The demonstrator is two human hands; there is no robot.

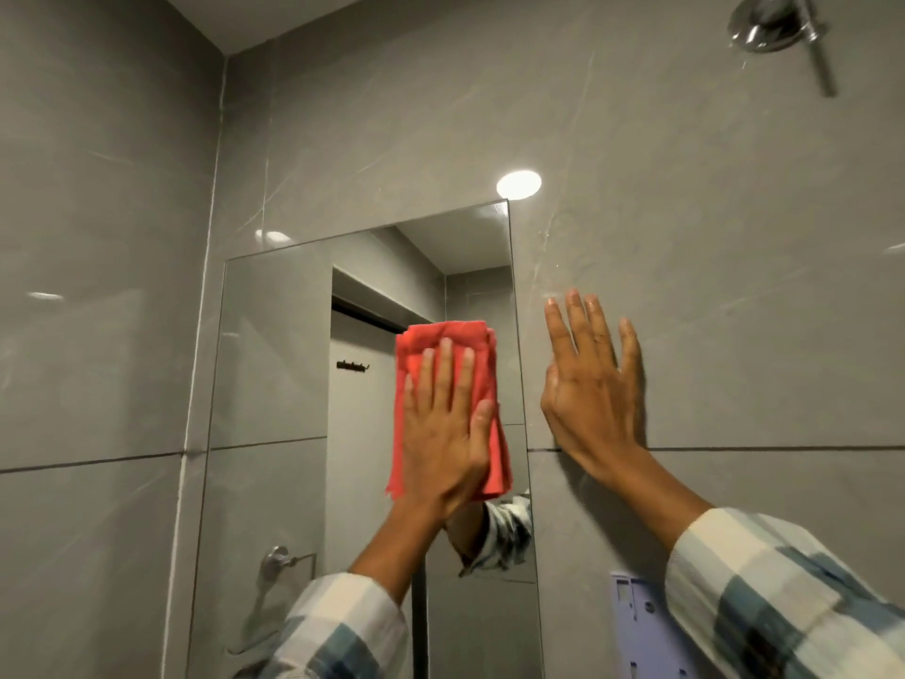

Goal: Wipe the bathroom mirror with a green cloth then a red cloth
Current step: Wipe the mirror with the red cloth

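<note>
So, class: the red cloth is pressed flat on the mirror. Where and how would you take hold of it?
Pinch the bare top edge of the red cloth, coming from above. It is folded into a tall pad, and the left hand lies flat over its middle and lower part, leaving only the top and right margin free.

Grey marbled wall tiles [734,213] cover the bathroom, with dark grout lines running level across them. A chrome shower fitting [776,27] juts from the wall at upper right. Low on the left wall sits a chrome towel ring holder [278,561]. A pale lilac plastic bracket [641,629] is fixed to the wall at lower right. A round bright light reflection [519,183] glares on the tile.
</note>
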